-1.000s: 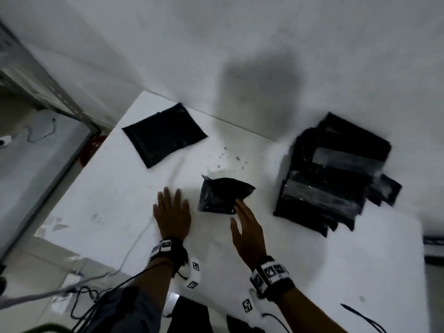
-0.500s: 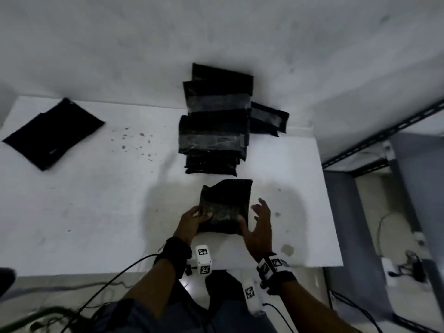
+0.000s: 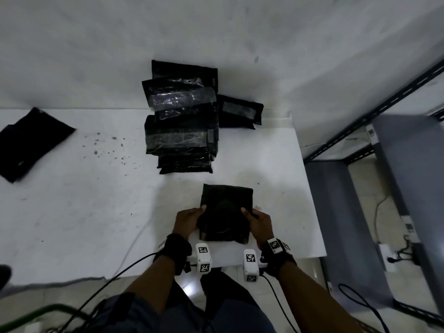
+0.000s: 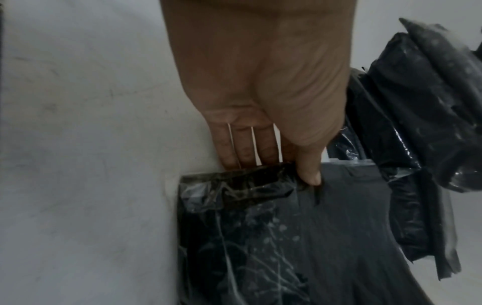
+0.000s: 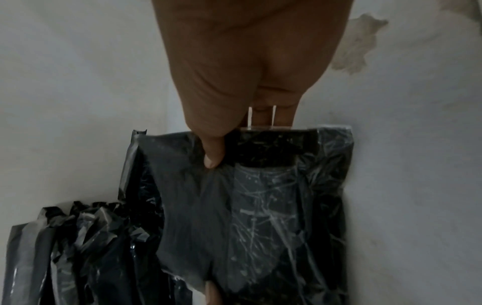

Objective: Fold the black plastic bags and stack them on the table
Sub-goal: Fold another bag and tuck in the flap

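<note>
White, speckled surface (image 3: 72, 212) against a pale wall, grey shelving (image 3: 396, 164) to your right. Your left hand (image 3: 186, 221) and right hand (image 3: 260, 223) each pinch a side of the folded bag (image 3: 225, 212), thumbs on top, near the front edge, below the stack (image 3: 181, 126). Half a second ago your right hand was off it, fingers spread.

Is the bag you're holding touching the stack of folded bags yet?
Apart. The head view shows bare white table between the held bag and the stack. Left hand and right hand grip its sides.
</note>
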